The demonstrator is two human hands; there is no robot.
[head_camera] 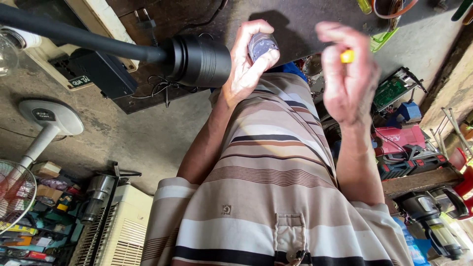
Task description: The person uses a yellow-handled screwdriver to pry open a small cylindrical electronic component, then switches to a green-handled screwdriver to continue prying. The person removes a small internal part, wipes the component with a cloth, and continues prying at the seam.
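My left hand (245,64) is raised in front of my striped shirt (266,187) and closed around a small grey-violet round object (261,45), which it holds at the fingertips. My right hand (347,79) is level with it and a short way to the right, blurred by motion. It pinches a small yellow piece (347,56) between thumb and fingers. The two hands are apart and do not touch. What the yellow piece is cannot be made out.
A black tube with a thick cylindrical end (197,60) reaches in from the left, just beside my left hand. On the concrete floor are a white fan stand (51,118), a white slatted appliance (123,226), a green circuit board (391,91), a red tool case (401,140) and cluttered shelves.
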